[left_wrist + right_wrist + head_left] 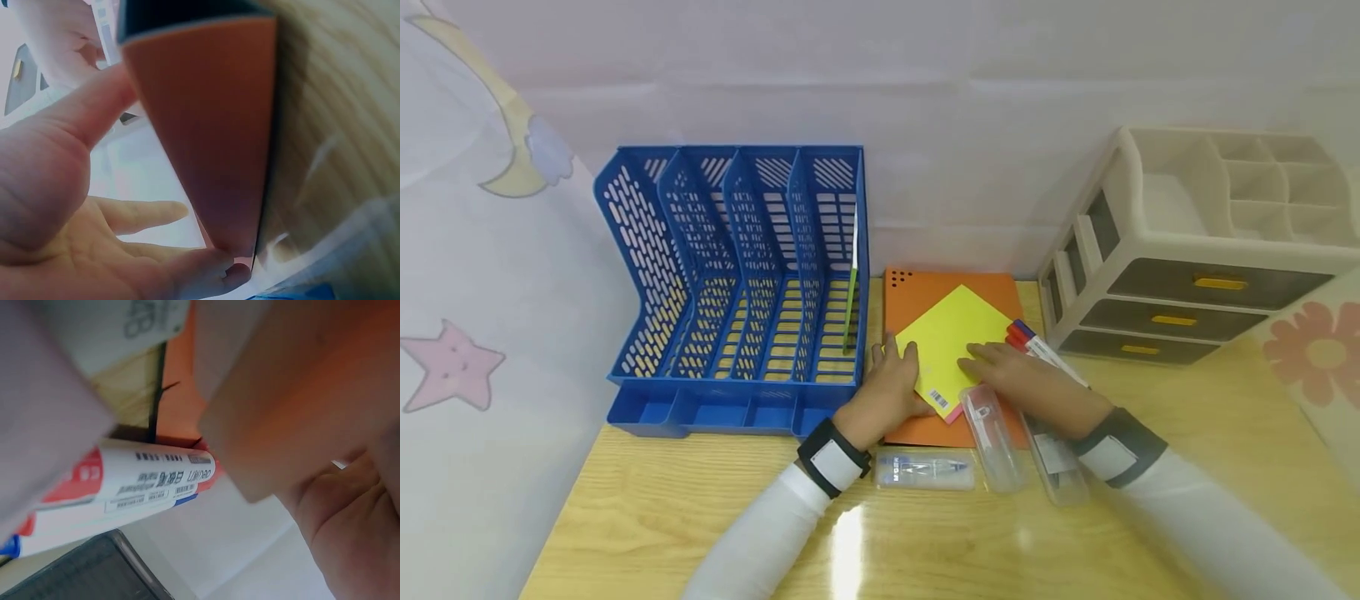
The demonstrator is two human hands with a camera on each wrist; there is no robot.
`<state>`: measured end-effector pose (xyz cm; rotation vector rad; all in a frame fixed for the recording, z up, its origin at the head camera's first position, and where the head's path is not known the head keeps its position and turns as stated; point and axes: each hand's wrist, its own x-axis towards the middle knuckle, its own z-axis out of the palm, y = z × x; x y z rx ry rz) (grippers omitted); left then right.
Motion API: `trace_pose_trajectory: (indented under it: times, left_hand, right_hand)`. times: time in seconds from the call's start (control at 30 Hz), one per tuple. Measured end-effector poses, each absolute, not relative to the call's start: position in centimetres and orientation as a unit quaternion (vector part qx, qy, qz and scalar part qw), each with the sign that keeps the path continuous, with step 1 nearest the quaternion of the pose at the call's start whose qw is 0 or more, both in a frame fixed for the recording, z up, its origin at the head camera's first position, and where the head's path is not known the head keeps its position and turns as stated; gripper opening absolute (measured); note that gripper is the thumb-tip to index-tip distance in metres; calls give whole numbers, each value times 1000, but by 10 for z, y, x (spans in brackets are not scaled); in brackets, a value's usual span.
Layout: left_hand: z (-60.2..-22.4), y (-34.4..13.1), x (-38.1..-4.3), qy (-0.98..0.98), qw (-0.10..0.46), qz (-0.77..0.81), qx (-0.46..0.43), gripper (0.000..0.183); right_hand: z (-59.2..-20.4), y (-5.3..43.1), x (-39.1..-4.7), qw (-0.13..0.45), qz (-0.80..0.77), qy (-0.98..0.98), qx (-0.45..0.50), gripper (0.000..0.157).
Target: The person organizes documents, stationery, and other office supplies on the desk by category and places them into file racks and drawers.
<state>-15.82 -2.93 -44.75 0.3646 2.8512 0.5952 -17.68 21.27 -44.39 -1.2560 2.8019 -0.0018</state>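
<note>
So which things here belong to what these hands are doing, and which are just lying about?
In the job, it seems:
yellow book, right hand on it
orange folder beneath it, left hand at its edge

Probably just about:
two markers
pen pack
two clear cases
blue rack
drawers

At seven o'clock in the head view, a white left sleeve [760, 533] is showing; at four o'clock, a white right sleeve [1217, 521] is matching. A black left wristband [822, 434] and black right wristband [1139, 454] are each carrying a pale four-sided patch [835, 467].
</note>
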Motion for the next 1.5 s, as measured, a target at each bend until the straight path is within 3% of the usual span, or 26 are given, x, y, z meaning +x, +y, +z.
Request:
trace_pose_trajectory:
  times: [0.33, 0.5, 0.6, 0.73, 0.97, 1.07, 1.17, 1.4, 1.5]
  left_hand:
    - [-450, -25, -159, 972, 67, 168, 151, 106]
    - [-447, -21, -160, 974, 76, 150, 154, 89]
    - [-446, -17, -158, 977, 82, 119, 158, 82]
    - [-447, -16, -156, 978, 78, 93, 173, 86]
    - [-445, -18, -159, 974, 86, 100, 183, 94]
    - [-446, -18, -159, 972, 103, 119, 176, 95]
    - [-447, -19, -159, 970, 111, 133, 170, 97]
    - [-450, -20, -158, 971, 111, 139, 161, 101]
    - [-450, -21, -156, 972, 104, 128, 166, 101]
  right_hand:
    - [-443, 218, -178, 2, 17, 907, -420, 71]
    - [-435, 214, -185, -7, 8, 911, -413, 73]
    - [-431, 212, -188, -1, 11, 911, -413, 66]
    - [-434, 215, -189, 8, 17, 905, -425, 57]
    - [-439, 220, -186, -4, 4, 901, -435, 59]
    - [-440, 222, -185, 5, 3, 904, -428, 64]
    - [-440, 223, -185, 20, 3, 906, -424, 80]
    - [-440, 224, -186, 35, 34, 903, -428, 88]
    - [-441, 224, -185, 34, 52, 895, -442, 104]
